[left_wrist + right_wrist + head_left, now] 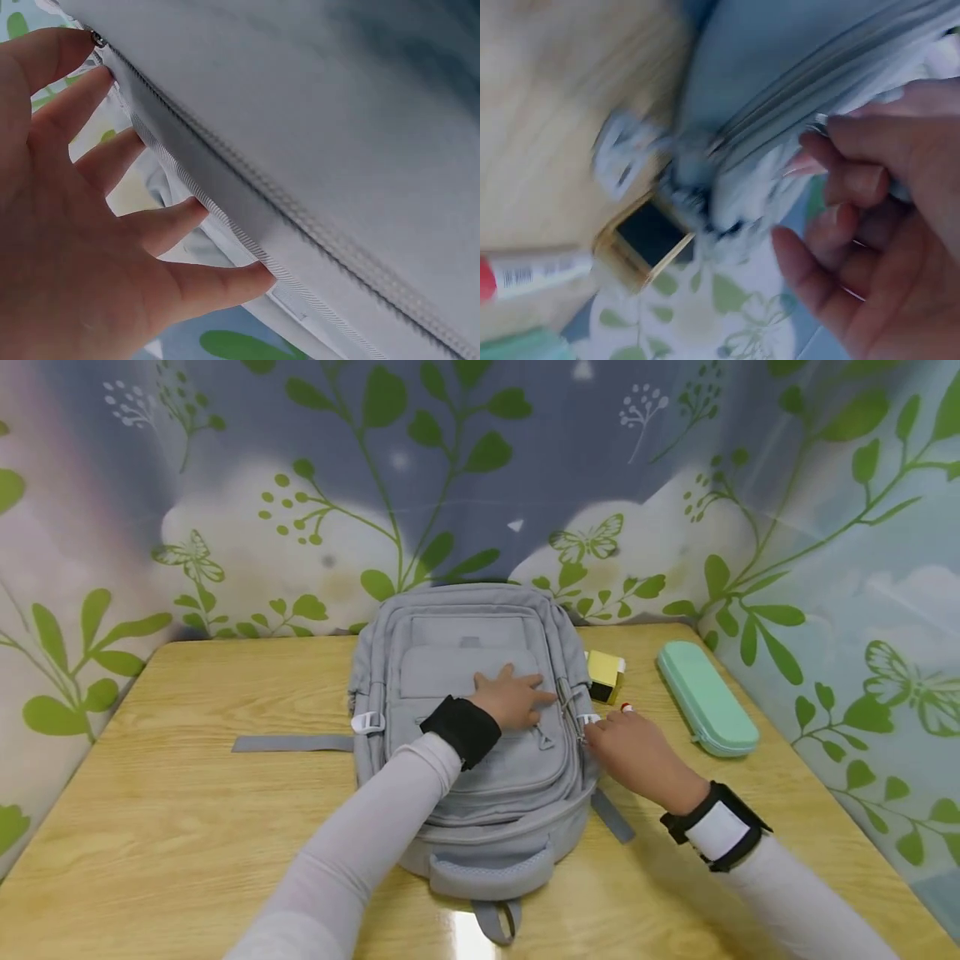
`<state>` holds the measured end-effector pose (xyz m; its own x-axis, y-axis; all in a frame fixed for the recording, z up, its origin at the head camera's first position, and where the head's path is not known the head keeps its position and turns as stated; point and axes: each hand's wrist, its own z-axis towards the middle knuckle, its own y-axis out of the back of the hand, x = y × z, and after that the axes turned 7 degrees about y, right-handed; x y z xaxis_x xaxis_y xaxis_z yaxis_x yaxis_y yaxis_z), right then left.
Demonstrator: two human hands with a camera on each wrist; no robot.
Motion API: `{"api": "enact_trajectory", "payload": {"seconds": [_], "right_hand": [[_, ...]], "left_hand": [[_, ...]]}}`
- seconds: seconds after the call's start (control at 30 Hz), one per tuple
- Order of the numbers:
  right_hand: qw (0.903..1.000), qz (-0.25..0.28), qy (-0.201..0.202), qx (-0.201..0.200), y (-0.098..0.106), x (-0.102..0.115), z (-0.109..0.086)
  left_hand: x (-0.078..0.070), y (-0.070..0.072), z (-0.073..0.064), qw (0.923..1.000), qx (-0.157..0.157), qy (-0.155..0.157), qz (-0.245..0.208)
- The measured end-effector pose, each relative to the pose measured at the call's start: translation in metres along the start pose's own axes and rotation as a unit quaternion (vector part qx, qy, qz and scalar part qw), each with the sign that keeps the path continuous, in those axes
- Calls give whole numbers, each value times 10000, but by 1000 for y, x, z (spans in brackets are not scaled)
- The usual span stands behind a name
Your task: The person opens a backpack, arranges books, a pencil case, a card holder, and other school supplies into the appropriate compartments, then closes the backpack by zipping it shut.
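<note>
A grey backpack (420, 672) lies on its back on the wooden table, its carry handle (491, 870) toward me. My left hand (513, 700) rests with spread fingers on its front panel. In the left wrist view those fingertips touch the fabric beside a long closed zipper (247, 180). At the bag's right edge, my right hand (637, 747) pinches a small metal zipper pull (821, 124) between thumb and forefinger. Its other fingers curl loosely. The right wrist view is blurred, and the pull is mostly hidden by the fingers.
A yellow box with a black face (604, 675) stands right of the bag. A mint-green case (708, 697) lies farther right. A white tube with a red end (540, 271) is near the box. A grey strap (292, 743) extends left; patterned cloth (450, 485) hangs behind.
</note>
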<state>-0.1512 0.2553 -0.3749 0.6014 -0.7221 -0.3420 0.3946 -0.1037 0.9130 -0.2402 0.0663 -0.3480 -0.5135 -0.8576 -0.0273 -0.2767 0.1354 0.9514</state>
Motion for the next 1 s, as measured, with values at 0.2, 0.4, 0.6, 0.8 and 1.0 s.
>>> {"api": "enact_trajectory", "payload": {"seconds": [0.2,0.4,0.6,0.8,1.0], "right_hand": [[9959,740,148,505,26,32,-12],[9798,1822,202,804,45,55,-14],[9689,2251,479,912,53,73,-12],[9631,2495,644,772,56,82,-11],[9611,2752,-78,211,60,73,-16]], "left_hand": [[4,3,-2,9999,58,24,-82],[5,0,-3,9999,70,112,-103],[0,-1,-4,9997,136,191,18],[-4,6,-3,9991,283,256,167],[0,11,-4,9982,582,-166,-38]]}}
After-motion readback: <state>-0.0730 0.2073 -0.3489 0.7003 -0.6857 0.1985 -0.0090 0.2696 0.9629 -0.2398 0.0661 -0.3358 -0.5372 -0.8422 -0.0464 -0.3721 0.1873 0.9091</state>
